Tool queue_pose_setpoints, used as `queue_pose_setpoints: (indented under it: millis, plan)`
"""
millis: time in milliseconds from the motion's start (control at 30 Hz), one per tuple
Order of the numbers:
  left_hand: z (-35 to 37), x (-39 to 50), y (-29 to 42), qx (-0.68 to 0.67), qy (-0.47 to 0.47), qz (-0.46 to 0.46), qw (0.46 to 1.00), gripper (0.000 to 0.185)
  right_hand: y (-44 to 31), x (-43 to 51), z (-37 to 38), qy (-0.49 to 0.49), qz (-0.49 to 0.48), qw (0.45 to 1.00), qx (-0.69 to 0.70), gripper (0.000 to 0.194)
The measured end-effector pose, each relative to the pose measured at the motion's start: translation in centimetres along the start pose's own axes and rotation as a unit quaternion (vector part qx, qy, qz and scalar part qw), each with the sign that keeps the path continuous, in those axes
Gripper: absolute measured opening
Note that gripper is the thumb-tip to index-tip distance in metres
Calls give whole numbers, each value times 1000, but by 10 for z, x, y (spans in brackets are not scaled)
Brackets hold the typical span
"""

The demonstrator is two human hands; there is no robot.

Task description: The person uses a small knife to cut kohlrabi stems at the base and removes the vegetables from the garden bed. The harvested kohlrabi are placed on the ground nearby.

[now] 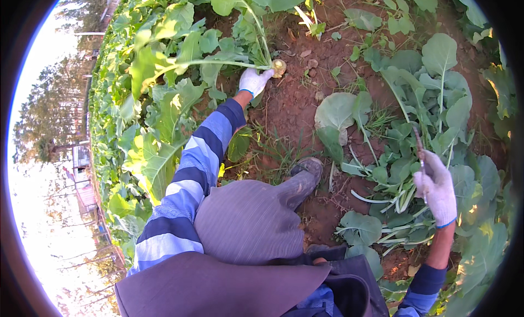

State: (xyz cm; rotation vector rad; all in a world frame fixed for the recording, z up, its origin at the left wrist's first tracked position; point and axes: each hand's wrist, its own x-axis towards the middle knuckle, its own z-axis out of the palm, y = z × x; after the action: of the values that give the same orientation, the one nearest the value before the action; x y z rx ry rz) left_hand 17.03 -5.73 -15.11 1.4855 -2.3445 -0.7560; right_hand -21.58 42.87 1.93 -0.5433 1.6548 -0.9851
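Note:
My left hand (254, 81), in a white knit glove with a blue cuff edge, grips a broad-leaved brassica-like plant (223, 63) low on its stalks. A pale, knobby stem base (279, 68) sticks out just past my thumb, above the soil. At the right, my gloved right hand (437, 186) is closed around a slim, rusty-looking hand tool (420, 147), perhaps a knife or sickle. Its exact shape is unclear. Below that hand lies a heap of leaves (403, 153) with pale stalks; several stalk ends (405, 200) point towards my legs.
Reddish-brown soil (294, 100) with grass tufts runs between dense leafy rows (159, 124) on the left and more leaves (479, 251) on the right. My muddy boot (307, 169) stands on the soil. A loose leaf (335, 112) lies ahead of it. Trees (45, 112) line the far left.

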Motion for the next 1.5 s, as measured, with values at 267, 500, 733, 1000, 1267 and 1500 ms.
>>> queue_pose_setpoints:
  millis: [267,500,733,1000,1267,1500]
  plan:
    - [-7,-7,21,58,3,-34,998,57,8,45,63,-83,-51,982,-163,58]
    - [-3,-8,11,79,4,-35,996,71,20,90,130,-88,-205,947,-233,56]
    - [4,-8,22,72,-104,-62,990,85,31,112,156,-115,-179,950,-230,52]
    - [14,-32,64,260,-115,-73,956,121,40,116,142,-120,-91,973,-176,53]
    - [17,-42,79,298,-116,-73,945,124,52,111,140,-102,-172,955,-217,53]
    - [17,-30,74,283,-85,-98,950,109,49,108,128,-111,-116,965,-208,53]
